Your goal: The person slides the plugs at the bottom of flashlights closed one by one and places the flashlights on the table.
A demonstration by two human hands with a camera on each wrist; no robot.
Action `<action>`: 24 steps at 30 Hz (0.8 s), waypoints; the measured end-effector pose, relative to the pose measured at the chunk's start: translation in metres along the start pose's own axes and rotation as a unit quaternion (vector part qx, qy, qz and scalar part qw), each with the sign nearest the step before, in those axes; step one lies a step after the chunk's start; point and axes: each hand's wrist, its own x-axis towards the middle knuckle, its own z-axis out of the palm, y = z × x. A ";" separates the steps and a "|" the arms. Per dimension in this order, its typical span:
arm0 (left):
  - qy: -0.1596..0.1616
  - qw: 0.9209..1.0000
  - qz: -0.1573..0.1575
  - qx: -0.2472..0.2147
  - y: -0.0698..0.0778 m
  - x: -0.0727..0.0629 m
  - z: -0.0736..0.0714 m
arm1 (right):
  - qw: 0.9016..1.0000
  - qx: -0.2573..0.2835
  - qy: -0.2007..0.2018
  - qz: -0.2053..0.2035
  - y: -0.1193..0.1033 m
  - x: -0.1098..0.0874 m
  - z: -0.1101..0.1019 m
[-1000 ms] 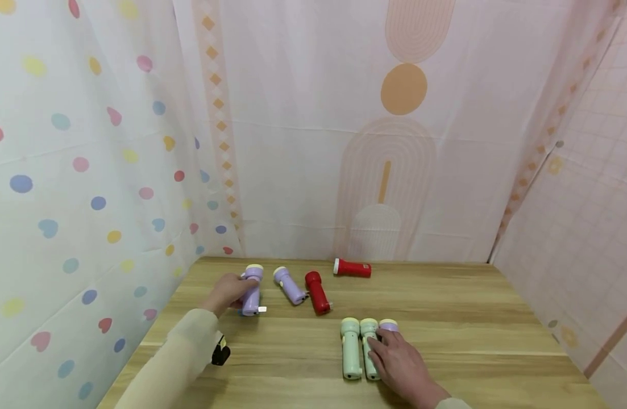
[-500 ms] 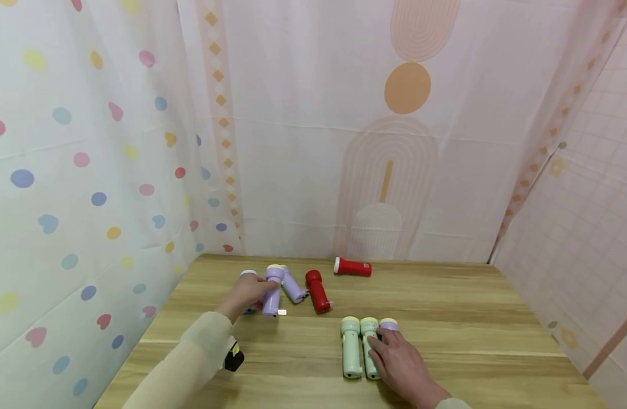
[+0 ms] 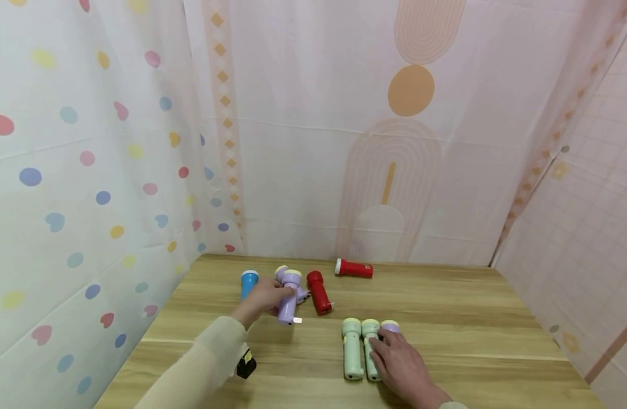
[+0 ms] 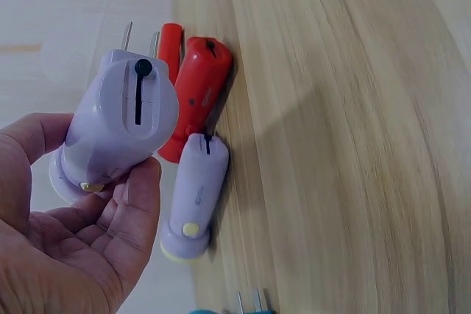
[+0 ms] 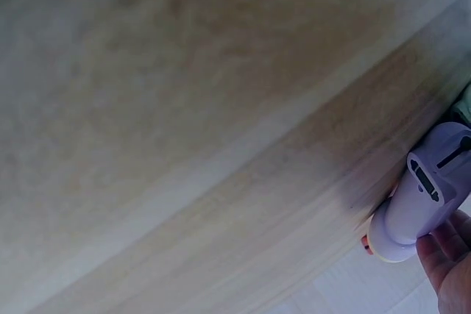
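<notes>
My left hand (image 3: 264,298) holds a purple flashlight (image 3: 287,311) above the table, thumb on one side and fingers on the other. In the left wrist view, two metal prongs stick out from the tail of this flashlight (image 4: 110,123). Behind it on the table lies a second purple flashlight (image 4: 199,189), partly covered in the head view. On the right, my right hand (image 3: 402,363) grips a third purple flashlight (image 3: 390,325), hiding most of its body. Beside that one lie two green flashlights (image 3: 352,355), side by side; fingers of the right hand overlap the nearer one.
A red flashlight (image 3: 319,294) lies just right of the purple ones, and another red flashlight (image 3: 355,269) with a white rim lies sideways near the back edge. A blue flashlight (image 3: 249,281) is behind the left hand. Patterned curtains (image 3: 293,170) surround the wooden table (image 3: 472,318).
My left hand has carried the purple flashlight to the right, uncovering the blue flashlight and overlapping the second purple one. My right hand has stayed in place.
</notes>
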 end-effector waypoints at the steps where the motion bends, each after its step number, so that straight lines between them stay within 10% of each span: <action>1: -0.002 1.000 -0.002 0.000 0.001 0.000 0.001 | 1.000 0.001 0.000 0.001 0.000 0.000 0.000; 24: -0.030 1.000 0.005 0.003 0.021 -0.014 0.028 | 1.000 0.016 0.007 0.010 -0.001 0.001 -0.001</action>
